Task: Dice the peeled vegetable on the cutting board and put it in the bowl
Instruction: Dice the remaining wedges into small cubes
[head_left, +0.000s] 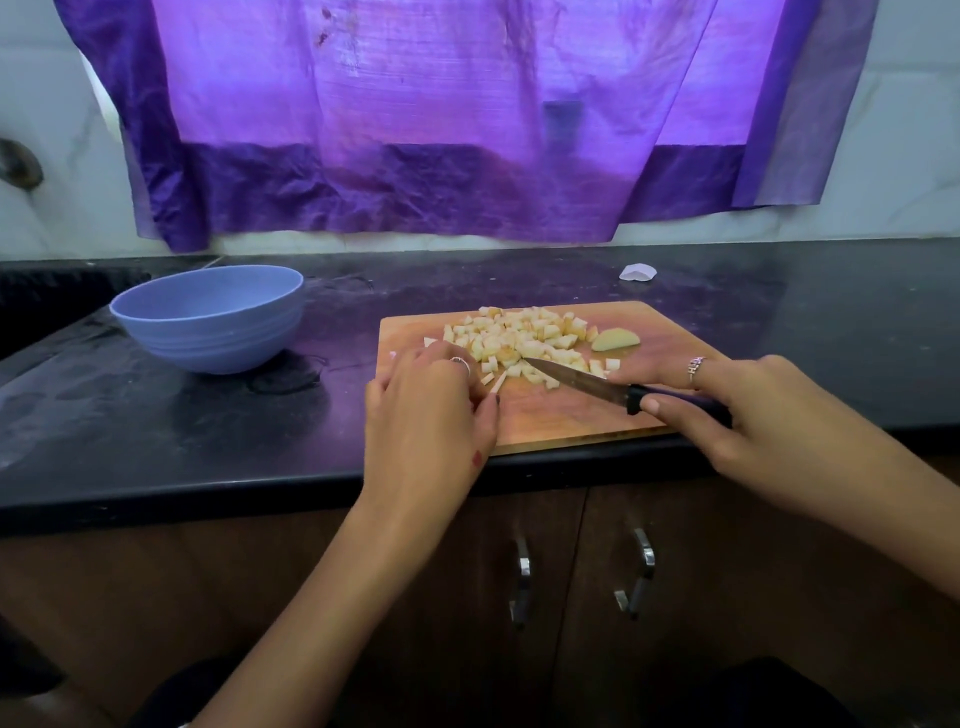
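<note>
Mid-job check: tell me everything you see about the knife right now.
The knife is small, with a pointed dark metal blade and a dark purple-black handle. The right hand grips the handle, thumb along its near side. It lies low and slanted over the wooden cutting board, tip pointing left into the diced pieces.

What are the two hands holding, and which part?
The right hand grips the small steel knife by its dark handle. The left hand pinches a thin pale vegetable strip at its near end.
</note>
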